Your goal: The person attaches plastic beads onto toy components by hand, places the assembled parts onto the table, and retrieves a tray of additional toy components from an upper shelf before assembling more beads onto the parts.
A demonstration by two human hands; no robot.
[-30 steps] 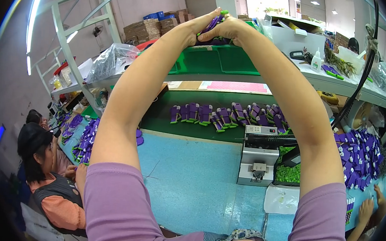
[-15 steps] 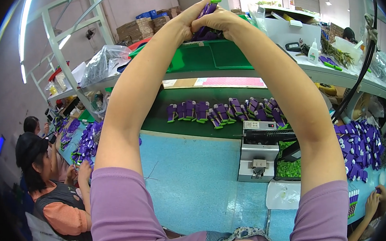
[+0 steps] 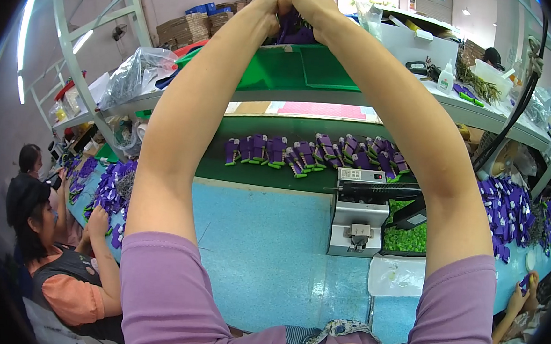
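Observation:
Both my arms stretch forward over the shelf, and my hands meet at the top edge of the picture. My left hand (image 3: 269, 8) and my right hand (image 3: 312, 10) close from either side around a purple plastic piece, mostly hidden by the fingers. More purple pieces (image 3: 293, 31) show just under my hands, at the far rim of a green plastic bin (image 3: 263, 75). Below the shelf, several purple pieces with green ends (image 3: 302, 155) lie in a row on a dark green belt (image 3: 228, 121).
A grey screw-feeding machine (image 3: 351, 209) stands on the blue table (image 3: 256, 260), a black power screwdriver (image 3: 376, 190) over it. Beside it is a tray of small green parts (image 3: 408, 235). Co-workers (image 3: 58, 265) sit left and right by purple heaps (image 3: 506, 207). A glue bottle (image 3: 445, 78) stands on the shelf.
My hands have moved up and slightly left, partly out of the picture, with the purple piece between them. Its green end no longer shows. The whole view has shifted slightly.

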